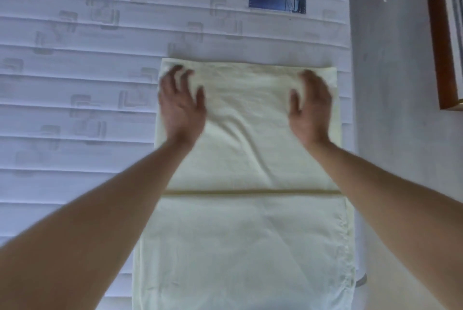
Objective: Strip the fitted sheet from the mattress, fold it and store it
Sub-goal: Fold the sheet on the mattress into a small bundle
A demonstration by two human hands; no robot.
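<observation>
My left hand [181, 106] and my right hand [312, 109] lie flat and open on the sheet [245, 229], fingers spread. They press down and hold nothing. Both sit near the top edge of the folded part, one at each side, about the same way up the frame. The sheet is a long pale strip in the middle of the frame, running from the hands down to the bottom edge. A fold line crosses it halfway. It rests on the bare mattress [75, 71], close to its right side. I think the next fold goes along that long way.
</observation>
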